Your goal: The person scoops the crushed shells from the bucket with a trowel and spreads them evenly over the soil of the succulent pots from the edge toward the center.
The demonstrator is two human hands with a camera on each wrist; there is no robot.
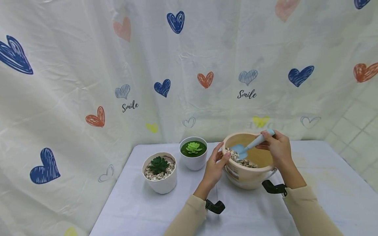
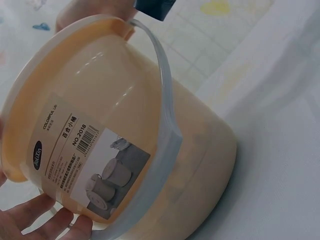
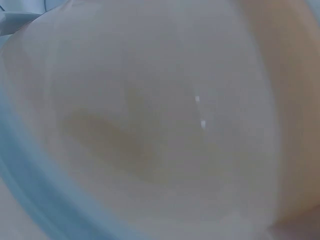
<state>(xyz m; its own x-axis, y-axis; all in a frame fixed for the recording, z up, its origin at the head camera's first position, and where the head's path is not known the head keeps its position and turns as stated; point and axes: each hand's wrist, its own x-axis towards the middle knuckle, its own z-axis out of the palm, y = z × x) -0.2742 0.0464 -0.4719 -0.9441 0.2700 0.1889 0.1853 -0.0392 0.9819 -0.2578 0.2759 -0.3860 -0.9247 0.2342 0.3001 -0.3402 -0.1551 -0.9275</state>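
A cream bucket (image 1: 249, 178) stands on the table, tipped toward the left, with small pebbles (image 1: 249, 163) inside. My left hand (image 1: 214, 167) grips its left rim, and in the left wrist view the fingers (image 2: 37, 212) lie against the outer wall beside a printed label (image 2: 85, 155). Over the bucket, my right hand (image 1: 279, 149) holds a light blue toy trowel (image 1: 256, 142) by the handle. The trowel's blade is down among the pebbles at the left side. The bucket's wall (image 3: 165, 75) fills most of the right wrist view, with its blue-grey handle (image 3: 55, 195) across the lower left.
Left of the bucket stands a white pot (image 1: 193, 160) with a light green succulent. Nearer the front left is another white pot (image 1: 163, 185) with a dark green succulent among pebbles. A heart-printed curtain (image 1: 218, 42) hangs behind the white-covered table (image 1: 127, 203).
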